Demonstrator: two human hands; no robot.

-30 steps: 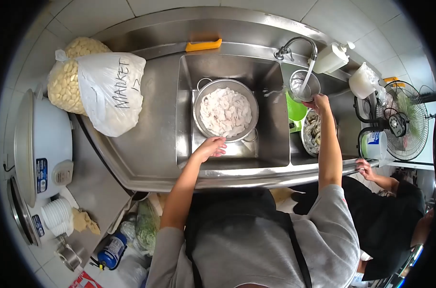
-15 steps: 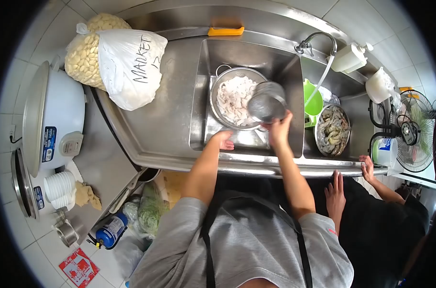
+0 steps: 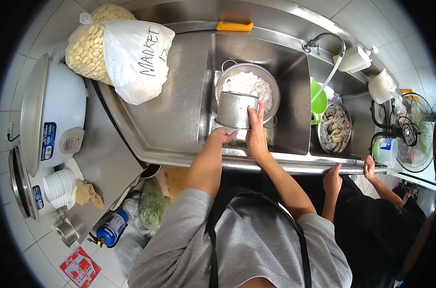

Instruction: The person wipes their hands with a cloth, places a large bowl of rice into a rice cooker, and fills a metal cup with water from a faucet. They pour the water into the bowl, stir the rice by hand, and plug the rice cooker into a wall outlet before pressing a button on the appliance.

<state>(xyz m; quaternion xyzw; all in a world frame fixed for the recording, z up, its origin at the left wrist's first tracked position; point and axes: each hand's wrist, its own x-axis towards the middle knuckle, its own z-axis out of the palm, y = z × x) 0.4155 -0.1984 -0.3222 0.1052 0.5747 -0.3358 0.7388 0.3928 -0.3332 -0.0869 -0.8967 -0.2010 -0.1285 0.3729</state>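
A small cylindrical steel pot [image 3: 235, 110] is tilted over a larger round metal pan with loop handles [image 3: 277, 91]. Pale whitish raw pieces [image 3: 247, 82] fill that pan, which stands in the sink basin. My right hand [image 3: 258, 134] presses along the steel pot's right side, fingers stretched up its wall. At the pot's lower left edge my left hand [image 3: 223, 135] supports it from beneath, its fingers partly hidden. The inside of the steel pot is out of sight.
Raw shrimp fill a metal bowl [image 3: 335, 128] in the right basin, beside a green strainer [image 3: 318, 98] under the tap hose [image 3: 334, 72]. A white bag [image 3: 139, 62] lies on the left drainboard. At right, a co-worker's hands [image 3: 332, 177] rest by the sink edge, near a fan [image 3: 412, 132].
The steel pot has swung left and tipped toward me over the pan. My right hand has moved left along with it, and my left hand has come up against it.
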